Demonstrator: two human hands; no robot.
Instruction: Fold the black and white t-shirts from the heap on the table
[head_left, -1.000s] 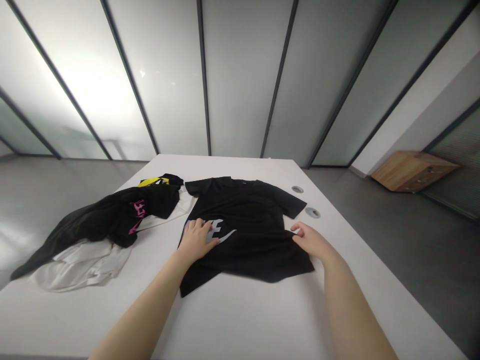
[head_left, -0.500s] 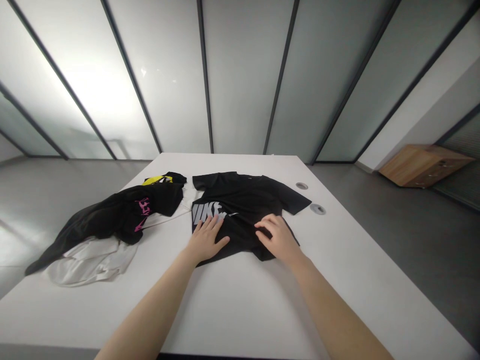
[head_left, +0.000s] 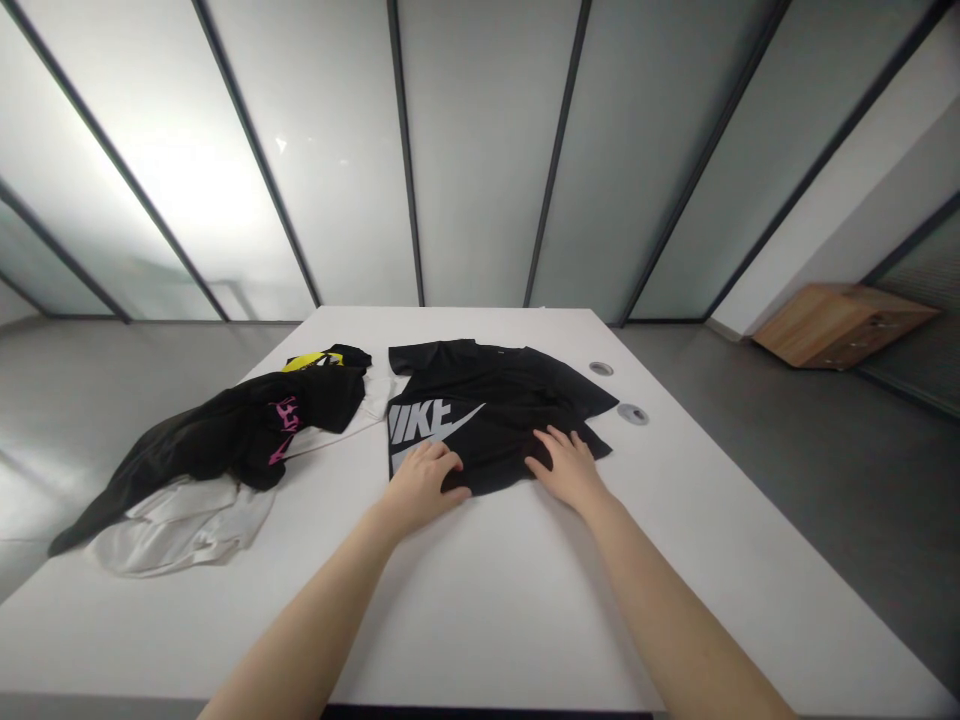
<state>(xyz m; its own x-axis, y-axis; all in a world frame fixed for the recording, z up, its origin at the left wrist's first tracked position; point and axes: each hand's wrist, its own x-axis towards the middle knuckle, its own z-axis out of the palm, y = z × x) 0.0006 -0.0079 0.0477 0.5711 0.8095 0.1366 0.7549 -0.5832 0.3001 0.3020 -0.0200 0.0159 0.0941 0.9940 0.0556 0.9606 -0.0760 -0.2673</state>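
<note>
Black Nike T-shirt (head_left: pixel 480 400), left hand (head_left: pixel 421 488), right hand (head_left: pixel 570 470), both open, flat on hem (head_left: pixel 491 482)

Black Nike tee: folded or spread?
Partly folded: the T-shirt lies flat, lower edge just below the logo, at the left hand and right hand.

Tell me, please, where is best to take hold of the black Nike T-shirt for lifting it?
Probably the near edge of the black Nike T-shirt, pinched from your side: the shirt lies flat with its collar pointing away, and that edge sits right under your left hand and right hand, so both can grip it apart, without reaching across.
</note>
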